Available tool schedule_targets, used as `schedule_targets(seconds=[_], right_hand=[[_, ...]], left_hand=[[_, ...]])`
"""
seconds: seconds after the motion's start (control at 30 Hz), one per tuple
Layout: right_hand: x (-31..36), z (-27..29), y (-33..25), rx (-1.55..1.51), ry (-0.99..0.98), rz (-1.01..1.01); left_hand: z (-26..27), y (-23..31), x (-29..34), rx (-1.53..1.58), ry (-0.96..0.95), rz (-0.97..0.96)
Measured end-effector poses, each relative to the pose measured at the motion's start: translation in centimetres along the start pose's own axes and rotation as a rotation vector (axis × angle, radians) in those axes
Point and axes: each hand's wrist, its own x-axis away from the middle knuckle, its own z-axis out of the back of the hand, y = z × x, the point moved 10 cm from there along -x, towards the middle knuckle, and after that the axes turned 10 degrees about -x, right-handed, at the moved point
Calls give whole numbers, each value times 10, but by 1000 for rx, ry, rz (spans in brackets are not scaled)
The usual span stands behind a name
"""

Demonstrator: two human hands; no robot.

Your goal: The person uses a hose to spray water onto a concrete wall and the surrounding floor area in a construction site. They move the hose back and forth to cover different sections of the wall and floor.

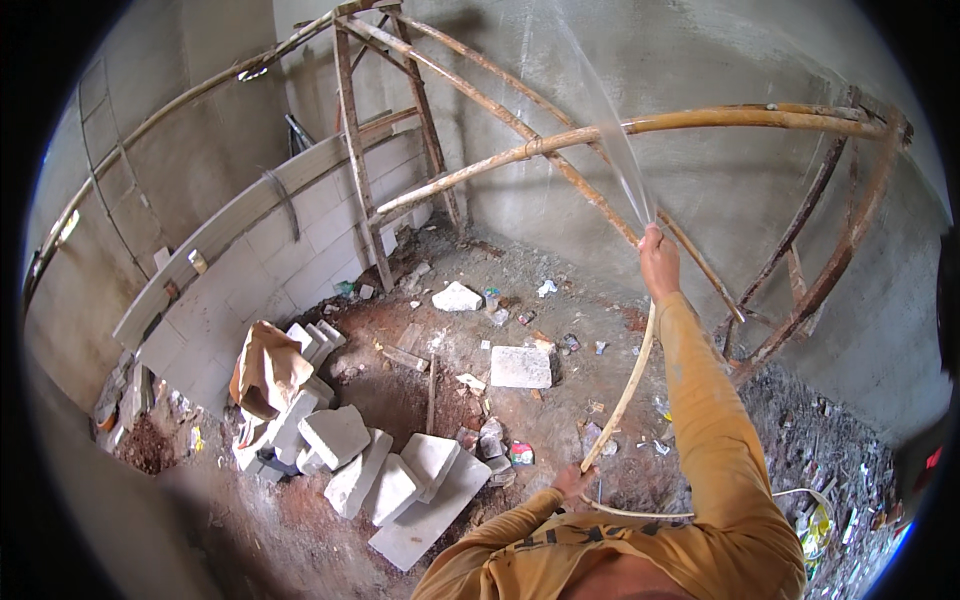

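Observation:
A cream-coloured hose (628, 392) runs between my two hands. My right hand (659, 262), arm stretched out ahead, is closed around its upper end. From there a fan of water (620, 150) sprays up toward the grey plastered wall (690, 60). Lower down and closer to my body, my left hand (573, 482) grips the same hose, its fingers partly hidden. Past that hand the hose bends to the right and trails behind my yellow-orange sleeve.
Bamboo poles (540, 145) cross ahead, resting on a wooden trestle (355, 150) and a right-hand wooden stand (840, 240). A low block wall (290, 240) stands left. Pale blocks (335, 435) are heaped nearby; another block (521, 367) lies amid rubble and litter on the dirt floor.

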Motion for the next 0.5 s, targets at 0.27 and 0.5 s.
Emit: schedule_targets(seconds=[0.27, 0.5], right_hand=[[-5, -28, -21, 53, -50, 71], [-17, -37, -26, 106, -88, 79]], left_hand=[[11, 7, -2, -56, 64, -12], [21, 26, -1, -10, 60, -39]])
